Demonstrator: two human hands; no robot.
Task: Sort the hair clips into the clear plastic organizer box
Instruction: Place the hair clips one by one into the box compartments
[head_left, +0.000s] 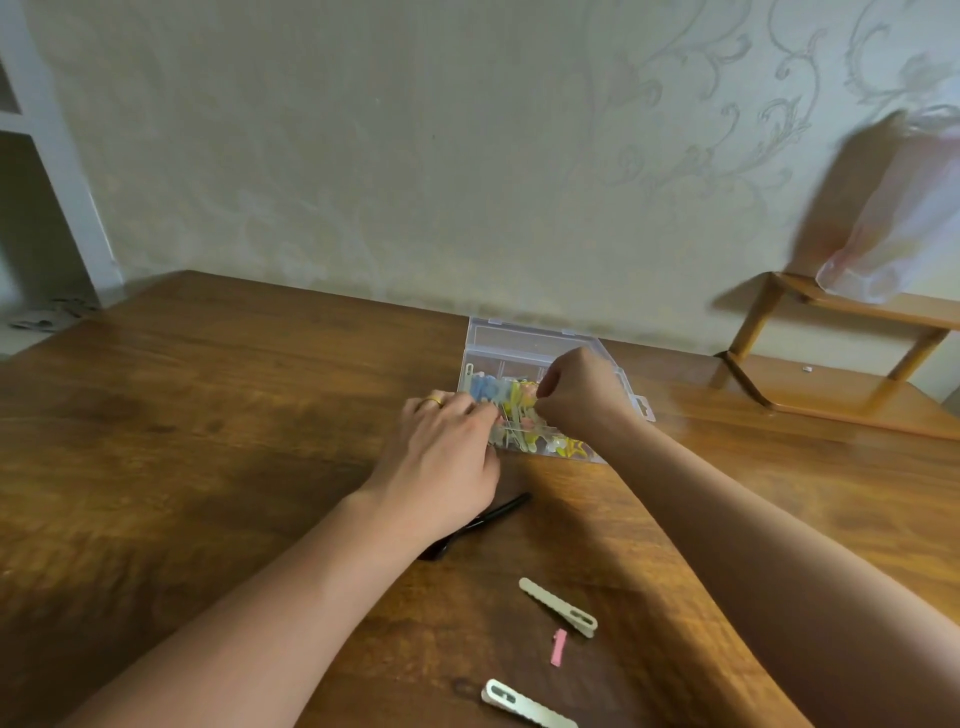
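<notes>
Table (208, 415), wooden, carrying everything listed; its far edge runs along the papered wall.

Organizer box (524, 345), clear plastic, lid up, set against the table's far edge toward the right. Its compartments already hold blue, yellow and pale clips (511, 400); the frame is too blurred for me to count them or tell which cell holds which.

Left hand (447, 447), mine, ring on one finger, lying at the box's near left corner with fingers reaching in among the clips. Whether it pinches one I cannot tell, as the fingertips are hidden.

Right hand (576, 389), mine, curled over the middle of the box, fingertips drawn together as if pinching a small clip; the clip itself is not visible.

Black clip (488, 519), long, on the table just behind my left wrist, partly covered by it.

Cream clips, two, scalloped: one (558, 607) near the table's front edge, one (524, 705) at that edge, partly cut off.

Pink clip (559, 646), smallest, between the two cream ones.

Handling note, my judgement: steady the box wall with the left hand so it does not slide, lower the right hand's clip flat into a cell with its colour-mates, and let go only once it rests inside. Four pieces remain unsorted.
</notes>
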